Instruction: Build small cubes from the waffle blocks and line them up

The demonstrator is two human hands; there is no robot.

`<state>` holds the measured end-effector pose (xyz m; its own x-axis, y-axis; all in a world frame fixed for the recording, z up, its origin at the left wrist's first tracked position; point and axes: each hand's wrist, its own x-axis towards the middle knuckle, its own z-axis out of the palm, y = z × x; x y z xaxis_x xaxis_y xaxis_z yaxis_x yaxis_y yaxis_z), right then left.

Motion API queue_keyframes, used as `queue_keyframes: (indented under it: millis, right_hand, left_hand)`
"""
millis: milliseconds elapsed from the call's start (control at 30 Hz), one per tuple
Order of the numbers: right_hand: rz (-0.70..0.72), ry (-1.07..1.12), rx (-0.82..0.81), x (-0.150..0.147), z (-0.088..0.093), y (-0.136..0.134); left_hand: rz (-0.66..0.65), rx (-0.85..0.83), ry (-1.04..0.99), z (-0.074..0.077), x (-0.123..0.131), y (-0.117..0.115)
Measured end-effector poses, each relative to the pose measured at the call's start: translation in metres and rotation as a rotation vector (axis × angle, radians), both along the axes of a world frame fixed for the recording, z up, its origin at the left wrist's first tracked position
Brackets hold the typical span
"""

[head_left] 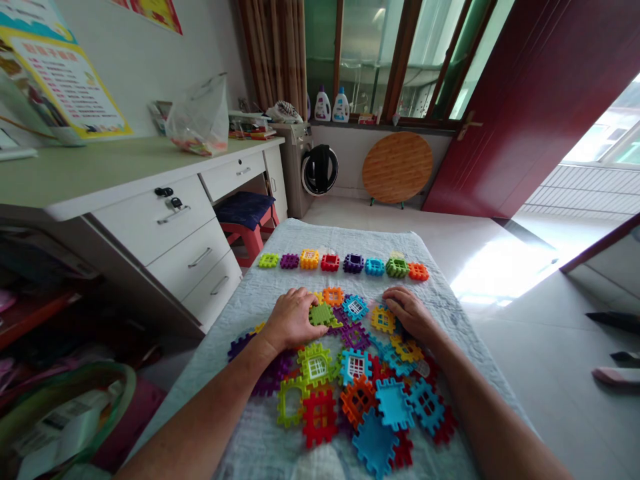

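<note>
My left hand (293, 319) is closed on a green notched building block (324, 315), thumb at its near edge and fingers at its far left side. At the right of the loose pile, my right hand (407, 308) rests with its fingers stretched out beside a yellow window block (383, 320); I see nothing held in it. Between the hands lie a blue window block (355, 307), an orange block (333, 296) and a purple block (355, 335). Closer to me are a red window block (320, 417), a light-green one (317, 365) and a flat blue one (395, 403).
Beyond the pile runs a row of block pieces sorted by colour, among them a red one (330, 262) and a dark purple one (353, 263). A pale cloth (240, 307) covers the table. At the left stand a desk (125, 167) and a stool (246, 213).
</note>
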<state>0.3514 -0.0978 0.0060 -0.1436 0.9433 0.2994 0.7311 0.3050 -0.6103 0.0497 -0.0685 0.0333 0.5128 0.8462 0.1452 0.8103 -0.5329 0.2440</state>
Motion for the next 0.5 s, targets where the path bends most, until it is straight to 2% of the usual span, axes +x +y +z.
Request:
queue_keyframes:
  millis: [200, 367, 500]
  right_hand:
    - [-0.045, -0.039, 0.099, -0.007, 0.006, -0.003]
    - [0.021, -0.160, 0.148, -0.023, 0.023, -0.009]
    - [0.080, -0.227, 0.141, -0.038, 0.037, -0.015]
  left_hand:
    - [-0.002, -0.034, -0.024, -0.001, -0.003, 0.001]
    - [-0.039, -0.035, -0.033, -0.001, -0.003, 0.003]
    - [-0.091, -0.010, -0.131, 0.005, 0.001, 0.000]
